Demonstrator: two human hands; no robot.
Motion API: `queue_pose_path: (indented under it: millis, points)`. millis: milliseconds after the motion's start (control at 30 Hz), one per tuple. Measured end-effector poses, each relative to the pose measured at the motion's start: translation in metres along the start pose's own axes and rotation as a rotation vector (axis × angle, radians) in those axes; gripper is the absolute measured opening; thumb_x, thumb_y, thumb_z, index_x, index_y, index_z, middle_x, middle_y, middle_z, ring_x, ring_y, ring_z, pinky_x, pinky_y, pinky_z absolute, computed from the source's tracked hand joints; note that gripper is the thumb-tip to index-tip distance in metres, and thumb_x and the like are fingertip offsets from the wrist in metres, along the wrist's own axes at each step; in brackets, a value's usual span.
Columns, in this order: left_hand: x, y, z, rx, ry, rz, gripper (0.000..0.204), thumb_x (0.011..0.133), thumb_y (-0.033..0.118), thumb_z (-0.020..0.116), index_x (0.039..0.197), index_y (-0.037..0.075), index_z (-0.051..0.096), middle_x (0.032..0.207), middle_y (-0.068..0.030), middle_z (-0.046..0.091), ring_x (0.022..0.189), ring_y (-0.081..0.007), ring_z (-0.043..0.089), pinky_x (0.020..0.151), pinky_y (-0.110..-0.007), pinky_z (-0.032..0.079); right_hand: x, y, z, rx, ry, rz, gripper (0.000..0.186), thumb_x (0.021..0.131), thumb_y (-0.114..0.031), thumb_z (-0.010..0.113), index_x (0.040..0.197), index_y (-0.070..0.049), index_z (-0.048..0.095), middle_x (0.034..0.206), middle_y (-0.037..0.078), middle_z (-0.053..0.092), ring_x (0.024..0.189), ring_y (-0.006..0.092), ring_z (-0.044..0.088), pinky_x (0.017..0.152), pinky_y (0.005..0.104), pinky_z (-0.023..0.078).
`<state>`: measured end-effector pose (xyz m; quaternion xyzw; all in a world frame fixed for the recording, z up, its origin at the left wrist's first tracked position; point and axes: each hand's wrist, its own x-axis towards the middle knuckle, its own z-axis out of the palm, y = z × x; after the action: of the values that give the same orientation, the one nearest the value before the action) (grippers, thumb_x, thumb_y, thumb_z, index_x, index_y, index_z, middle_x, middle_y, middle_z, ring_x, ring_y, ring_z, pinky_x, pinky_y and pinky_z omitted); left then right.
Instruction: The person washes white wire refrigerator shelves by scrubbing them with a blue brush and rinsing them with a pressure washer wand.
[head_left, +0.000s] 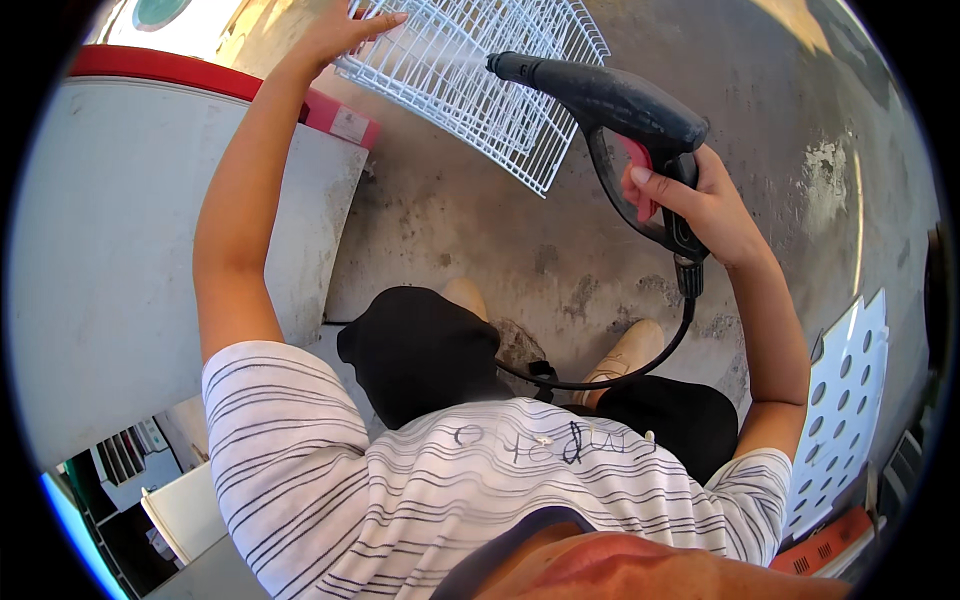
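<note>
My right hand (700, 205) is wrapped around the grip of a black pressure washer spray gun (620, 100), with fingers at its red trigger. A pale spray leaves the nozzle, which points left at a white wire rack (480, 80). More wire grid shows behind the front grid, but I cannot tell how many racks there are. At the rack's left edge my left hand (345, 30) grips the wires, one finger lying along them. From the gun's base a black hose (640, 375) curves down and passes between my legs.
To the left stands a large white panel or cabinet (170, 220) with a red edge (170, 65). Stained concrete floor (430, 200) lies around my shoes. A white panel with round holes (840, 410) leans at the right, near an orange object (825, 540).
</note>
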<state>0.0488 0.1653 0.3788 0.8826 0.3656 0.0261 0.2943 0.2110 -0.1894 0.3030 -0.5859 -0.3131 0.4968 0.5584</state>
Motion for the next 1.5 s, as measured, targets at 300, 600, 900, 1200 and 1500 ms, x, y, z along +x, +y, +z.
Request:
queue_pose_path:
  millis: [300,600,900,1200,1500]
  points:
    - [0.047,-0.059,0.008,0.321,0.126,0.087,0.060,0.080,0.059,0.065,0.104,0.004,0.060,0.073,-0.0016,0.063,0.066,-0.0122,0.061,0.063,-0.028,0.047,-0.004,0.031,-0.037,-0.009,0.025,0.275,0.025,0.086,-0.018,0.066,0.101,-0.001,0.055,0.084,0.008,0.064,0.073,0.0132,0.062,0.066,0.0262,0.051]
    - [0.058,-0.065,0.007,0.438,0.263,0.034,0.074,0.082,0.067,0.055,0.108,-0.003,0.059,0.081,-0.0115,0.068,0.078,-0.0237,0.068,0.076,-0.036,0.050,-0.015,0.051,-0.050,0.028,0.040,0.383,0.032,0.085,-0.018,0.065,0.106,0.001,0.052,0.086,0.010,0.064,0.072,0.0151,0.064,0.067,0.0292,0.054]
    - [0.071,-0.070,0.012,0.721,0.402,-0.024,0.087,0.083,0.076,0.037,0.108,-0.003,0.061,0.100,-0.0260,0.065,0.099,-0.0411,0.062,0.085,-0.047,0.047,-0.011,0.069,-0.058,0.106,-0.006,0.434,0.029,0.086,-0.019,0.064,0.104,0.002,0.054,0.087,0.010,0.065,0.076,0.0151,0.064,0.069,0.0290,0.054]
    - [0.060,-0.047,0.017,0.748,0.429,-0.128,0.094,0.077,0.084,0.033,0.103,-0.002,0.064,0.102,-0.0247,0.065,0.101,-0.0398,0.062,0.084,-0.047,0.048,-0.013,0.066,-0.057,0.130,0.014,0.391,0.032,0.085,-0.018,0.065,0.108,-0.001,0.050,0.085,0.010,0.064,0.074,0.0152,0.064,0.065,0.0289,0.055]
    - [0.051,-0.046,0.013,0.630,0.428,-0.104,0.083,0.074,0.079,0.049,0.097,0.002,0.066,0.100,-0.0179,0.068,0.096,-0.0353,0.064,0.084,-0.045,0.048,0.015,0.064,-0.092,0.226,0.319,0.200,0.028,0.087,-0.020,0.064,0.101,0.003,0.057,0.083,0.010,0.065,0.069,0.0165,0.065,0.067,0.0303,0.056]
